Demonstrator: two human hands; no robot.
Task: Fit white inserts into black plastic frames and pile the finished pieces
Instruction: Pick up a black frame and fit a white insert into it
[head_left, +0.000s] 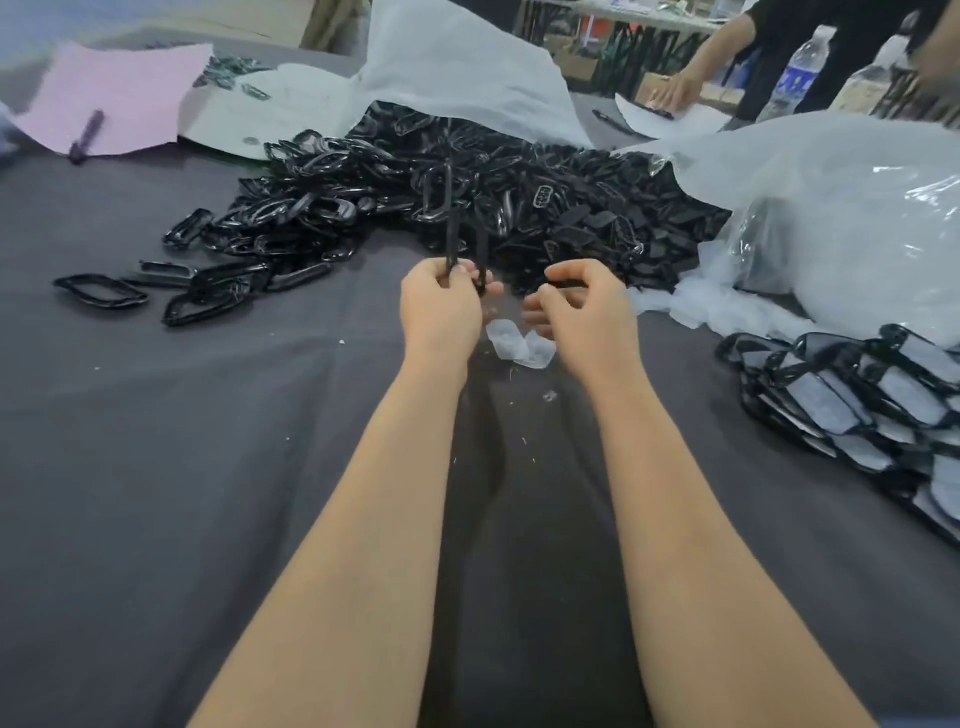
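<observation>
The slim black plastic frame (450, 218) stood upright and edge-on above the dark grey cloth-covered table (156, 441), its lower end gripped in the curled fingers of the left hand (441, 306). Near it, the right hand (587, 306) pinched a thin black piece (566, 283) between thumb and forefinger. Translucent white inserts (519, 345) lay on the cloth just beneath both hands. Behind them spread a heap of loose black frames (363, 208). The pile of finished pieces (857, 395) sat at the right, near a clear plastic bag (831, 218).

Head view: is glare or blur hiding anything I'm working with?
Head view: glare streaks the clear plastic bag at right; the black frame pile only glints; left hand and right hand are sharp; far corners blur and bow from the wide lens.
</observation>
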